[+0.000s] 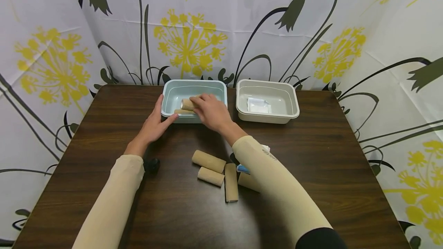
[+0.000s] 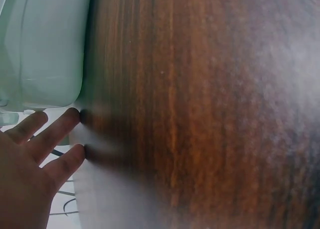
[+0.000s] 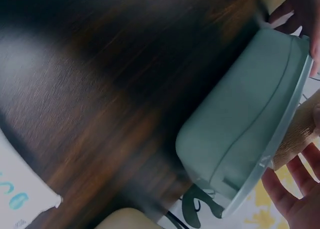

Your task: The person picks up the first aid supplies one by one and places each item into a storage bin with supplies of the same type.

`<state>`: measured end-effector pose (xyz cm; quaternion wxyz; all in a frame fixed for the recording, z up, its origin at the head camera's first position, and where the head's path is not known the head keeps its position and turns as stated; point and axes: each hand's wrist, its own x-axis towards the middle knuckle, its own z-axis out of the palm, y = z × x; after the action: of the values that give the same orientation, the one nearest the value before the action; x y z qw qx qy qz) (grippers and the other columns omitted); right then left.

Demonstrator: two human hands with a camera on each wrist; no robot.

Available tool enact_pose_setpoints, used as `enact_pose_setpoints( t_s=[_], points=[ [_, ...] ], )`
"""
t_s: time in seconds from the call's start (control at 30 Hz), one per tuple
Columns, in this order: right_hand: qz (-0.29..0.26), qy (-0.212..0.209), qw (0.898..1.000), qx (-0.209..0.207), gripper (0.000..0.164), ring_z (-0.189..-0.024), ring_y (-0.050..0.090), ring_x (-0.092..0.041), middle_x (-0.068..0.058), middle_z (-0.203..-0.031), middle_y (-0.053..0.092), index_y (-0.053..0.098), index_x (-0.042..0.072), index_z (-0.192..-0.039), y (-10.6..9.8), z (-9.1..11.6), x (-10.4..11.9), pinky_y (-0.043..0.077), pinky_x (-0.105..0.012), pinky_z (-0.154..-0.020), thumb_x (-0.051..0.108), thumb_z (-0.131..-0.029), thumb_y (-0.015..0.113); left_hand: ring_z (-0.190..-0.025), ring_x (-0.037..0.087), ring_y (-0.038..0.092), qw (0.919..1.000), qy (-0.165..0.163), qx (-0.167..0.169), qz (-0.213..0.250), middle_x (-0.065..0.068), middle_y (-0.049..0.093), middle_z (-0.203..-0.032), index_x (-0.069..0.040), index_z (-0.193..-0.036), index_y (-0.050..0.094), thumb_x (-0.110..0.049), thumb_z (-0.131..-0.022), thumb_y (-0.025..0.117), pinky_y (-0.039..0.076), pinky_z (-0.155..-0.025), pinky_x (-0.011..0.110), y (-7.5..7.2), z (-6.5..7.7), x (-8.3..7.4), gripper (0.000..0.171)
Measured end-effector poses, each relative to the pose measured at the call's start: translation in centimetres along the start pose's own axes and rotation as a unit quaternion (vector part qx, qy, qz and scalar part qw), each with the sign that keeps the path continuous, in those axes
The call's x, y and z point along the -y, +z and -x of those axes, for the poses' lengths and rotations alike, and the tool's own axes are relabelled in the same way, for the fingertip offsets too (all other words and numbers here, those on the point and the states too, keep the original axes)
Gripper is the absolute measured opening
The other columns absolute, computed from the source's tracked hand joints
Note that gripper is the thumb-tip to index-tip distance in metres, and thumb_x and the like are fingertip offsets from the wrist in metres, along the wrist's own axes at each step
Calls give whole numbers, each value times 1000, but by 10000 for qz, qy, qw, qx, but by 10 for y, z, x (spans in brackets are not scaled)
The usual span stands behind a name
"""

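Note:
My right hand (image 1: 214,113) holds a brown cardboard tube (image 1: 187,105) over the light blue plastic bin (image 1: 194,120). In the right wrist view, its fingers curl about the tube (image 3: 295,136) just past the bin's rim. Another cardboard tube (image 1: 182,111) shows at the bin's front, below the held one. At the left end of the bin rests my left hand (image 1: 155,125), thumb by the front rim and fingers stretched along the side. The left wrist view shows those fingers spread and fairly straight beside the bin wall (image 2: 47,54).
A beige bin (image 1: 266,118) with a white packet (image 1: 258,105) inside stands right of the blue one. On the table lie several cardboard tubes (image 1: 209,161), and a blue-and-white packet (image 1: 243,169) partly hidden under my right sleeve. A patterned curtain (image 1: 207,30) hangs behind the table.

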<state>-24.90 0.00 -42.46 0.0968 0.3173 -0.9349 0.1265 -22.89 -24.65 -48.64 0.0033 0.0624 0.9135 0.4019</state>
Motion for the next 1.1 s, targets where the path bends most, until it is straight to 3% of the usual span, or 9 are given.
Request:
enact_pose_setpoints(
  t_s=[0.2, 0.47, 0.8, 1.1],
  points=[
    [-320, 253, 9992, -45, 40, -112, 53, -19, 1, -126, 58, 54, 23, -142, 4, -10, 6, 49, -34, -85, 30, -103, 53, -144, 40, 20, 10000, 11, 8, 4, 13, 8, -163, -28, -158, -10, -58, -95, 53, 20, -108, 65, 1, -1, 1, 93],
    [-646, 36, 9964, 547, 48, -132, 42, -22, -8, -142, 47, 47, 16, -147, 15, -12, 14, 33, -30, -108, 8, -100, 48, -143, 41, 22, 10000, 15, 0, -3, 13, 9, -163, -29, -157, -10, -57, -95, 53, 20, -109, 65, 2, 0, 2, 93],
    [-1112, -107, 9937, -40, 36, -124, 49, -19, -2, -133, 54, 60, 16, -135, 7, 7, 3, 39, -30, -103, 11, -102, 48, -143, 42, 21, 10000, -26, 31, 54, 13, 7, -163, -30, -157, -11, -56, -95, 53, 19, -109, 65, 1, 2, -1, 93],
    [-1450, -231, 9877, -532, 36, -120, 50, -19, -2, -131, 55, 61, 13, -133, -4, 49, -12, 43, -32, -95, 12, -97, 59, -146, 40, 16, 9999, -126, 74, 3, 9, 2, -164, -31, -157, -12, -60, -94, 52, 16, -110, 65, 0, 0, -1, 94]
  ],
)
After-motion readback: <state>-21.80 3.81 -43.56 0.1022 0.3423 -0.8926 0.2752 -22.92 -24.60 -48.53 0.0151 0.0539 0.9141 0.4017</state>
